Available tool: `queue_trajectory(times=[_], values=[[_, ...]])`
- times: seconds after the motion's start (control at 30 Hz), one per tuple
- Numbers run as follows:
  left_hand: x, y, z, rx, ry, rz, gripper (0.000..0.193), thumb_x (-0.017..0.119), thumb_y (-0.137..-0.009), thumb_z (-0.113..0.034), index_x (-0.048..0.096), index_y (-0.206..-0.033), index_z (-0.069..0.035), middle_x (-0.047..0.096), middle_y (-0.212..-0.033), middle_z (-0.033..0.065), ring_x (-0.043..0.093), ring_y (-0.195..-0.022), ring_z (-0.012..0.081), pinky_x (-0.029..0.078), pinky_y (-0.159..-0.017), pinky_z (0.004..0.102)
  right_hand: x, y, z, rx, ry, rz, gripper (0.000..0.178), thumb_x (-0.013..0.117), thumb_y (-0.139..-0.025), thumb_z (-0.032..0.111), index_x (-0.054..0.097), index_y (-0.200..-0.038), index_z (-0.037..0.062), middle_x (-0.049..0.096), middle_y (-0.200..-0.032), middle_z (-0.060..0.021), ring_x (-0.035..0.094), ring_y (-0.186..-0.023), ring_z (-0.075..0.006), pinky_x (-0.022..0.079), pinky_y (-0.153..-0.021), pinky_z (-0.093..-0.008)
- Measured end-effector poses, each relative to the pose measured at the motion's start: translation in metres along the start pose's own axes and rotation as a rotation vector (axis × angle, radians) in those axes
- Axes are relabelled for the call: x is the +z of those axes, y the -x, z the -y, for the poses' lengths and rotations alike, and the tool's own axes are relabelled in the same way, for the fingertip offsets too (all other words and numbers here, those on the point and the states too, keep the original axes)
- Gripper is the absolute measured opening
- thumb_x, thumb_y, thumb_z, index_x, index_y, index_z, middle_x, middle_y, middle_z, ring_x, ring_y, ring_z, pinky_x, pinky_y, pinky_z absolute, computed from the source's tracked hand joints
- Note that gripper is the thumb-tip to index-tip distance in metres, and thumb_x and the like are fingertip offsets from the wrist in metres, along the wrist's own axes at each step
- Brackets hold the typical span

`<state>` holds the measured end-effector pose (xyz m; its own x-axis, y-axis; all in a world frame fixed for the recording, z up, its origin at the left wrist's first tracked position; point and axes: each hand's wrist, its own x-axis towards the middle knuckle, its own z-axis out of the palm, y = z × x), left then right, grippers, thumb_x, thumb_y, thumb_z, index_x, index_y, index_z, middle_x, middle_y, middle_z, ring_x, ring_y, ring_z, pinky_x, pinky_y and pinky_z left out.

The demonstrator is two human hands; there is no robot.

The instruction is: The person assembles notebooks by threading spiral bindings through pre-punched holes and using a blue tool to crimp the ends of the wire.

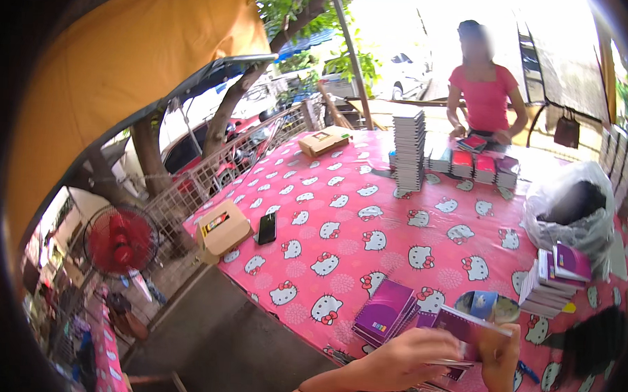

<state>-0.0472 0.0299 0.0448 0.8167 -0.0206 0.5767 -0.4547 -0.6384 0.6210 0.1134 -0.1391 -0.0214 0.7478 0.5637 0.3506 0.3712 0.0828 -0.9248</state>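
Head view, L hand [408,358]: comes from lower edge, palm down, fingers bent toward R; it is near the lower part of the notebook. Blurred, so cannot tell if it grasps or only touches.
R hand [500,354]: upright, thumb side up, grasping the R edge of the purple notebook [461,327].
Purple notebook: between both hands, tilted, over the near side of the pink bench [341,212].
Hard to see: L fingertips; lower part of notebook, hidden behind L hand; round blue item [484,300], partly covered by notebook.
Near hands: purple notebook stack [385,309] to the L; blue pen [528,372] just beside R hand; black cloth [592,347] and R stack [546,290] farther R.
Far side: tall notebook pile [408,147], and co-worker [487,95] w/ hands at small piles [484,167].
Bench L: black phone [267,228] next to cardboard box [223,229].
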Motion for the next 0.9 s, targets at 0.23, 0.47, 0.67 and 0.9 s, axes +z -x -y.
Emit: queue_trajectory(times=[0.23, 0.47, 0.67, 0.9], values=[[0.075, 0.001, 0.045, -0.296, 0.039, -0.56, 0.071, 0.063, -0.088, 0.001, 0.028, -0.15, -0.008, 0.034, -0.142, 0.022, 0.043, -0.126, 0.0356, 0.034, -0.107, 0.0411, 0.002, -0.009, 0.0, 0.033, 0.036, 0.101, 0.029, 0.064, -0.083, -0.009, 0.045, -0.101, 0.0035, 0.058, -0.095, -0.008, 0.057, -0.089, -0.0117, 0.046, -0.08, -0.026], [0.061, -0.008, 0.047, -0.352, 0.031, -0.42, 0.058, 0.063, -0.09, -0.004, 0.04, -0.143, -0.01, 0.039, -0.126, 0.0203, 0.041, -0.122, 0.0355, 0.04, -0.1, 0.0436, 0.017, -0.003, 0.003, 0.176, -0.243, 0.091, 0.032, 0.061, -0.085, -0.011, 0.04, -0.104, 0.0028, 0.056, -0.102, -0.0101, 0.057, -0.093, -0.0124, 0.048, -0.083, -0.0244], [0.07, -0.005, 0.056, -0.323, -0.075, -0.431, 0.064, 0.066, -0.091, -0.015, 0.035, -0.147, -0.01, 0.032, -0.139, 0.0276, 0.031, -0.133, 0.0427, 0.029, -0.108, 0.0503, 0.02, -0.005, -0.009, -0.112, 0.152, 0.054, 0.028, 0.056, -0.087, -0.012, 0.04, -0.104, 0.0026, 0.056, -0.099, -0.0099, 0.058, -0.086, -0.0121, 0.05, -0.074, -0.024], [0.067, -0.047, 0.024, -0.144, -0.557, -0.334, 0.039, 0.063, -0.091, -0.031, 0.062, -0.128, -0.02, 0.052, -0.136, 0.0132, 0.036, -0.139, 0.0304, -0.011, -0.102, 0.074, 0.015, 0.001, -0.014, 0.123, -0.089, 0.032, 0.035, 0.067, -0.081, -0.003, 0.045, -0.107, 0.0017, 0.057, -0.099, -0.012, 0.06, -0.09, -0.02, 0.05, -0.078, -0.0302]])
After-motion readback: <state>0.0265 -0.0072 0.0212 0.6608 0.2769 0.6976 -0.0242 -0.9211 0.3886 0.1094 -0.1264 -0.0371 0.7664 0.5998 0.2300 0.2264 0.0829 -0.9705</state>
